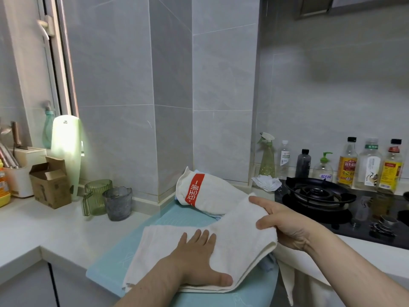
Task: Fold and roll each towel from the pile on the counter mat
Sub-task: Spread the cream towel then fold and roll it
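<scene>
Shows cream terry towel [239, 240] on pale blue counter mat [110, 262] at the desk's edge. Left hand [194, 260] pressed flat on it, grip open; right hand [285, 224] gripping the lifted end. Best to align edges squarely before lowering. Behind, white towel pile [212, 198] with red band [194, 189] of Chinese characters; clear pump bottle [323, 169] labelled 蓝月亮.

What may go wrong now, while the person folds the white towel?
1. A cloth end hangs over the counter edge below the right hand; its weight may drag the towel askew.
2. The left hand pins only the towel's middle, so the layers may shift.
3. The gas burner sits close; the lifted end may brush it.
</scene>
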Available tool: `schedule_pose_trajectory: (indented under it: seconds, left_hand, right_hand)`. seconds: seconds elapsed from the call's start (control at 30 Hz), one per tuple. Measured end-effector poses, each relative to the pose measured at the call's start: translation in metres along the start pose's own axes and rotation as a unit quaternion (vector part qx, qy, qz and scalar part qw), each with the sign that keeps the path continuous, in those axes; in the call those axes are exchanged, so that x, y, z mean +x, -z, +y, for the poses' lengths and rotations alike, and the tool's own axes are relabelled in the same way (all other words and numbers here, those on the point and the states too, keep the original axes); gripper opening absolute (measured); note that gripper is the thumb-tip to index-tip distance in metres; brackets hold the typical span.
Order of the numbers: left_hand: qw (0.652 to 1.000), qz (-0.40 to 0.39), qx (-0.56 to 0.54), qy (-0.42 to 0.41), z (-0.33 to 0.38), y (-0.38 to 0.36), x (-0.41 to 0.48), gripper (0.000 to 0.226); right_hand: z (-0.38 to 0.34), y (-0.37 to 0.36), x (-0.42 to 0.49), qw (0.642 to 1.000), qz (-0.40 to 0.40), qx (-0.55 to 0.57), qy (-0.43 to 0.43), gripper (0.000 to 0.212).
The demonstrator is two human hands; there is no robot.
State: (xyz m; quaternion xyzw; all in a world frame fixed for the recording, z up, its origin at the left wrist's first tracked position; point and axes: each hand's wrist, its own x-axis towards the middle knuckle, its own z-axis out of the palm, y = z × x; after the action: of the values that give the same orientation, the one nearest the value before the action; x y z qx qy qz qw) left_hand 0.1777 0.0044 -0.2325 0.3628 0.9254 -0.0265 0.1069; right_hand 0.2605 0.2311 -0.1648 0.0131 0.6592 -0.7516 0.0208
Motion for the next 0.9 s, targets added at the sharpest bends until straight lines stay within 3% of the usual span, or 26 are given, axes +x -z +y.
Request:
schedule_pose_trajectory:
  seconds: [0.17, 0.23, 0.33, 0.4, 0.5, 0.57, 0.63, 0.8, 0.83, 0.9]
  left_hand:
    - [0.997, 0.053, -0.059, -0.007, -0.001, 0.0, -0.006, 0.112]
    - [0.966, 0.105, -0.237, -0.014, -0.008, 0.001, -0.012, 0.097]
    - [0.814, 0.181, -0.551, 0.038, -0.021, 0.009, -0.022, 0.07]
    - [0.745, 0.183, -0.634, 0.093, -0.03, 0.018, -0.023, 0.053]
    - [0.628, 0.16, -0.753, 0.112, -0.038, 0.028, -0.023, 0.057]
    - [0.577, 0.13, -0.798, 0.114, -0.04, 0.029, -0.026, 0.063]
    - [0.555, 0.116, -0.816, 0.11, -0.039, 0.028, -0.029, 0.067]
    - [0.539, 0.083, -0.828, 0.132, -0.047, 0.025, -0.029, 0.068]
    - [0.544, 0.073, -0.825, 0.136, -0.047, 0.026, -0.031, 0.061]
    - [0.591, 0.062, -0.791, 0.146, -0.048, 0.026, -0.03, 0.041]
  right_hand:
    - [-0.016, -0.023, 0.007, 0.999, -0.005, -0.035, 0.009, 0.083]
    - [-0.021, -0.032, 0.011, 0.999, 0.006, -0.031, 0.013, 0.072]
    - [-0.025, -0.047, 0.023, 1.0, 0.016, -0.026, 0.004, 0.082]
    - [-0.025, -0.064, 0.031, 1.0, 0.016, -0.025, 0.002, 0.084]
    - [-0.017, -0.096, 0.038, 0.999, 0.01, -0.044, 0.0, 0.067]
    - [-0.006, -0.114, 0.044, 0.999, 0.003, -0.051, -0.007, 0.067]
    - [0.005, -0.129, 0.048, 0.999, -0.005, -0.038, -0.012, 0.071]
    - [0.026, -0.137, 0.049, 0.999, -0.015, 0.018, -0.032, 0.06]
    - [0.027, -0.135, 0.047, 0.999, -0.009, 0.032, -0.037, 0.054]
    - [0.027, -0.127, 0.041, 0.999, 0.017, 0.032, -0.033, 0.041]
